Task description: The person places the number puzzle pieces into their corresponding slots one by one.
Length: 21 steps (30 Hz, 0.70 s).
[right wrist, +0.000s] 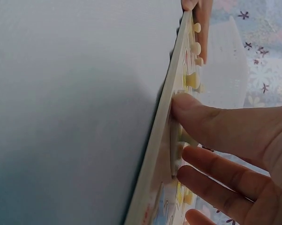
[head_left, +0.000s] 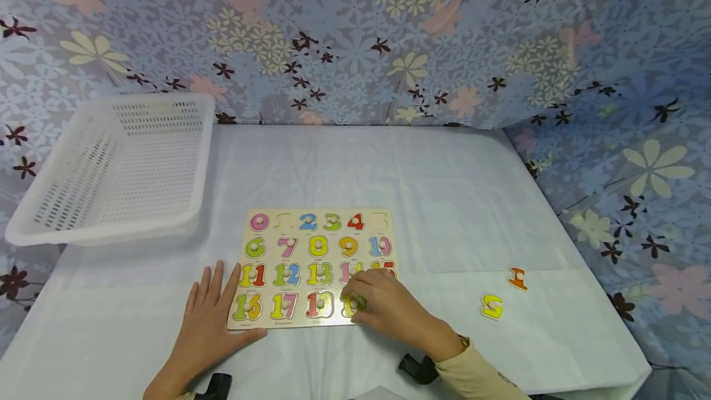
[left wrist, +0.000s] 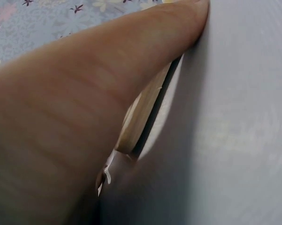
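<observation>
A wooden number puzzle board (head_left: 302, 328) lies on the table, its colourful number pieces fitted with small knobs. My left hand (head_left: 207, 320) is spread at the board's left side, with the thumb along the lower left corner; the left wrist view shows that thumb (left wrist: 131, 51) at the board's edge. At the bottom row, my right hand (head_left: 389, 304) holds a yellow-and-green number piece (head_left: 349, 307) between thumb and fingers, close over the board. In the right wrist view the piece (right wrist: 175, 157) lies along the board's face. The right hand covers the board's lower right corner.
Two loose pieces, an orange 1 (head_left: 518, 278) and a yellow 5 (head_left: 492, 307), lie on the white tablecloth (head_left: 444, 202) to the right. Bare recesses for 1 (head_left: 284, 221) and 5 (head_left: 380, 221) show in the top row. A white plastic basket (head_left: 202, 159) stands at the back left.
</observation>
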Available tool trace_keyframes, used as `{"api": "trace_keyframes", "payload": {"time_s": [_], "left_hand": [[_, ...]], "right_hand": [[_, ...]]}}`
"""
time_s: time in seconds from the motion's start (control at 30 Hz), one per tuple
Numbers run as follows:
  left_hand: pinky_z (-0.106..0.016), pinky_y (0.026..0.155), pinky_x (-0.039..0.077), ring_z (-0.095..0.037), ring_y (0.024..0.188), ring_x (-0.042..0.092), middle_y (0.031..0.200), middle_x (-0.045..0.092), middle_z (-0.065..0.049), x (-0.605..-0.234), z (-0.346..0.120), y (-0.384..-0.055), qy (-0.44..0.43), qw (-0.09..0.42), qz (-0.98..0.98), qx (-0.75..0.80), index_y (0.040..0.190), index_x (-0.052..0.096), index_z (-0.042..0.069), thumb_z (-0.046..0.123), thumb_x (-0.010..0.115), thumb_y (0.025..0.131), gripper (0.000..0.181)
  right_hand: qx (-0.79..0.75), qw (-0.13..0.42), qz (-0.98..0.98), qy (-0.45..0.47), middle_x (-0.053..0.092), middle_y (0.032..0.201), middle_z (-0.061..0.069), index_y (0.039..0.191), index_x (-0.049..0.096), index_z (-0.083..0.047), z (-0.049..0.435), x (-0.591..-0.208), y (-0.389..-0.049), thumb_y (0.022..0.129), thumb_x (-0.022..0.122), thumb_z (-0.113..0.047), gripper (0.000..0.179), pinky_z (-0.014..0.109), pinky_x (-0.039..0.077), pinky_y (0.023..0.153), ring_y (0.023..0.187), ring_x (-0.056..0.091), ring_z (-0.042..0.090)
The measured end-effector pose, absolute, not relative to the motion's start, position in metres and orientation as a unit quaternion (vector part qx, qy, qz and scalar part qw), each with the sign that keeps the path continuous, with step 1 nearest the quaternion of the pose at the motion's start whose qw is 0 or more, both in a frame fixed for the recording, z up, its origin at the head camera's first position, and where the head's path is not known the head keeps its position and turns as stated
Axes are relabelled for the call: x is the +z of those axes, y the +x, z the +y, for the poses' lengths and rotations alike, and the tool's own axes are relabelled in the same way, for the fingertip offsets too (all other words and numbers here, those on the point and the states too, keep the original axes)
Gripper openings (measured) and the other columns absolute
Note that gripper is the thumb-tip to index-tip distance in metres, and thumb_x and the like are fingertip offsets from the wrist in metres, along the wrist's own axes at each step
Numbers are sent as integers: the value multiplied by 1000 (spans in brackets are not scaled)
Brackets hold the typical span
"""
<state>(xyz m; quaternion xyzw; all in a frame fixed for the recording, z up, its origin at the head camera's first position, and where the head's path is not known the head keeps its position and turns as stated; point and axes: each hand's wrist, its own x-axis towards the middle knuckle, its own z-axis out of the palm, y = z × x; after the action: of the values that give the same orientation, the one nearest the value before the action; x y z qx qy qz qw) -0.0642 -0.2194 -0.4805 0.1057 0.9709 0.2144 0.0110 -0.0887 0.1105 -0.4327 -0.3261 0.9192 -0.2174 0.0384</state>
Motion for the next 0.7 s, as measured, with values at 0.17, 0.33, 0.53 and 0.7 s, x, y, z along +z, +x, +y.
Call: {"api": "trace_keyframes", "payload": {"time_s": [0.17,0.33,0.53,0.7], "left_hand": [[-47,114,-11,-39,145,-2,158,9,-25,-482,-220,-64,108,5,971,214,155,18,10,66,74,66,119],[-46,114,-11,-39,145,-2,158,10,-24,-482,-220,-64,109,0,970,216,155,19,10,65,75,66,119],[-46,114,-11,-39,145,-1,157,10,-25,-480,-220,-64,109,2,970,219,155,20,9,64,76,66,118],[-49,114,-11,-40,145,-2,157,10,-25,-479,-220,-63,105,7,969,222,154,20,9,65,75,66,119]], "right_hand": [[-219,34,921,-320,62,103,-9,99,71,-18,110,-433,-89,72,87,-21,32,35,42,96,102,56,14],[-219,26,921,-322,61,97,-10,94,72,-17,111,-434,-89,72,87,-24,27,36,42,95,99,56,14],[-213,14,922,-322,60,92,-12,86,72,-19,112,-435,-89,72,86,-25,21,35,42,93,96,56,13],[-218,8,922,-320,61,93,-11,89,72,-19,115,-434,-92,72,85,-26,23,34,42,93,96,56,13]]}}
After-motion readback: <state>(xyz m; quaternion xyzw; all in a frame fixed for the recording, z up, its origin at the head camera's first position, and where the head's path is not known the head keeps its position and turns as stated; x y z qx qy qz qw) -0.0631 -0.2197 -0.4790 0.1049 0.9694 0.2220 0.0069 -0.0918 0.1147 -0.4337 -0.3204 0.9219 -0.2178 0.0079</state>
